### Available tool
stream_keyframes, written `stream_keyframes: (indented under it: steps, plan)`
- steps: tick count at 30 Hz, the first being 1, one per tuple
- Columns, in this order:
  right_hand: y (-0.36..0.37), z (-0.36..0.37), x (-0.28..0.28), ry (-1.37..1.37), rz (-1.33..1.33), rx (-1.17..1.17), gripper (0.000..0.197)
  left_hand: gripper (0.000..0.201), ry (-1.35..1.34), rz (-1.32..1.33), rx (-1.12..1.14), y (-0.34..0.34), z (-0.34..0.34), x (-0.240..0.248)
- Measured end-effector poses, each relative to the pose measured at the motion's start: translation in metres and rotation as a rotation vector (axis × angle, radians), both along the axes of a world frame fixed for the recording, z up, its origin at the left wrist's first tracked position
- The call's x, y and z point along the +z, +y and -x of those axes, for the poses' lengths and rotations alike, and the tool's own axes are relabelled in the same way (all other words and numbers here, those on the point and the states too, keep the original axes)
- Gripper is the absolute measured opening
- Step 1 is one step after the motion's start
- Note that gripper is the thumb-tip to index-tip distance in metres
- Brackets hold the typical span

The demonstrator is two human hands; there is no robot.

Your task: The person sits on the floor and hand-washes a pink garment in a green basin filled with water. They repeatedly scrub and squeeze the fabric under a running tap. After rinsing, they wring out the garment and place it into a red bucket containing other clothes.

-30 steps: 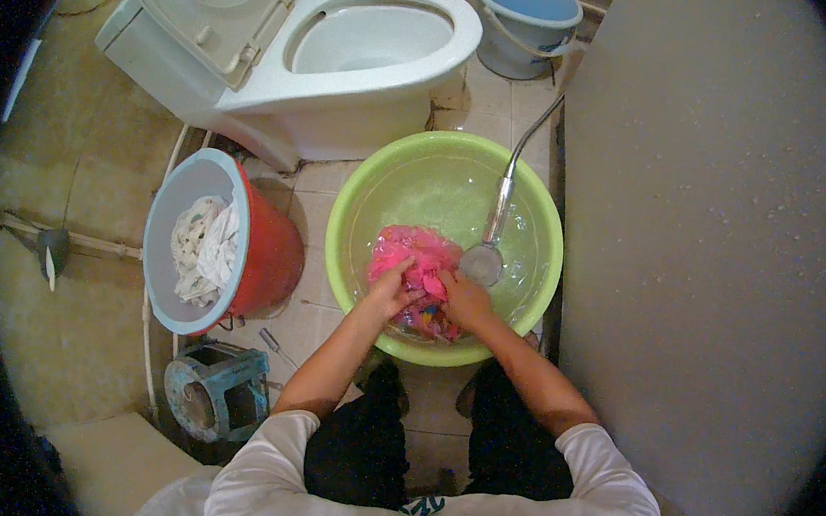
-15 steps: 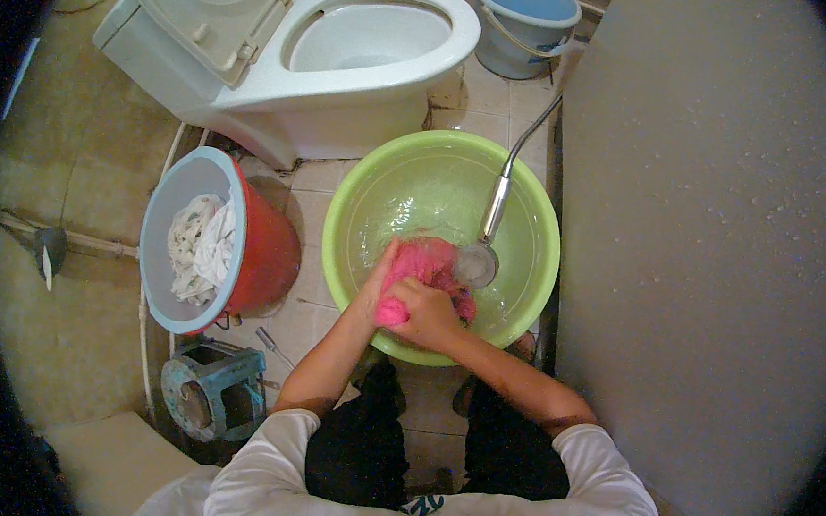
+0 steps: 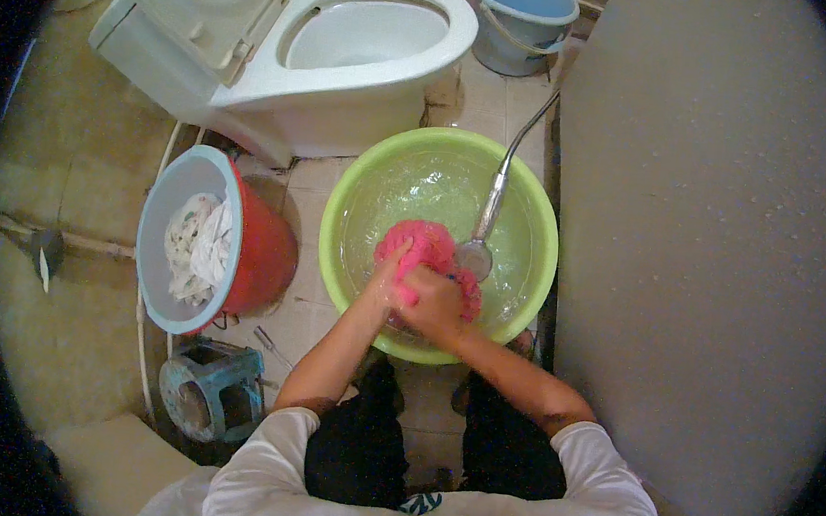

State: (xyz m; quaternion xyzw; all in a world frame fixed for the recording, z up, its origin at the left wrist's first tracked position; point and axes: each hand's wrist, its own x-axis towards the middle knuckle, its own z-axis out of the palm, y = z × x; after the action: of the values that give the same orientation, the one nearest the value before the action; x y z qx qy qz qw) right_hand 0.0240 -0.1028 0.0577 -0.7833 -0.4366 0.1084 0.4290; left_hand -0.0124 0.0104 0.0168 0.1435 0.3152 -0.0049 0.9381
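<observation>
Both of my hands grip a wet pink cloth [image 3: 419, 238] inside a round lime-green basin [image 3: 329, 243] that has water in it. My left hand [image 3: 388, 280] is closed on the cloth's left side, its thumb lying across the pink fabric. Crossing over from the right, my right hand [image 3: 437, 302] is clenched around the bunched middle, and a small pink bulge pokes out by its fist. More of the cloth hangs down to the right of that hand. Just beside the cloth, a metal shower head [image 3: 474, 260] rests in the basin with its handle leaning on the far right rim.
Left of the basin, a tilted red bucket [image 3: 267, 249] with a pale blue inside holds white cloths [image 3: 201, 245]. Beneath it sits a worn blue stool [image 3: 214, 392]. A white toilet [image 3: 346, 112] stands beyond, near a grey-blue bucket [image 3: 511, 46]. A grey wall [image 3: 706, 257] borders the right.
The pink cloth has bunched up higher and rounder above my left hand. My right hand has turned and shifted slightly to the right, and the two hands are closer together.
</observation>
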Motion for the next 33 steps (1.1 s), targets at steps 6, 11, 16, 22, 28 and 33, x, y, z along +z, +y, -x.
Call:
stream_keyframes:
  steps: [6,11,16,22,28,33]
  plan:
    - [0.003,-0.039,-0.021,0.150,0.078,-0.128,0.020,0.030,0.018,-0.006,0.058,-0.001,0.001,-0.015]
    - [-0.016,-0.070,-0.044,0.311,0.093,-0.042,0.020,0.032,0.132,-0.203,0.097,-0.006,-0.010,0.020]
    - [-0.023,-0.072,-0.015,0.561,-0.113,-0.019,0.043,0.057,-0.072,-0.274,-0.012,-0.013,-0.008,0.046]
    - [-0.026,-0.066,0.004,0.294,0.310,0.052,0.091,0.076,-0.129,-0.199,-0.196,-0.028,-0.006,0.047]
    - [-0.037,-0.063,-0.052,0.268,0.470,0.052,0.090,0.073,0.097,0.042,-0.105,-0.031,0.001,-0.015]
    - [-0.033,-0.053,-0.039,0.268,0.538,0.111,0.082,0.072,0.189,0.145,0.018,-0.020,0.010,-0.038]
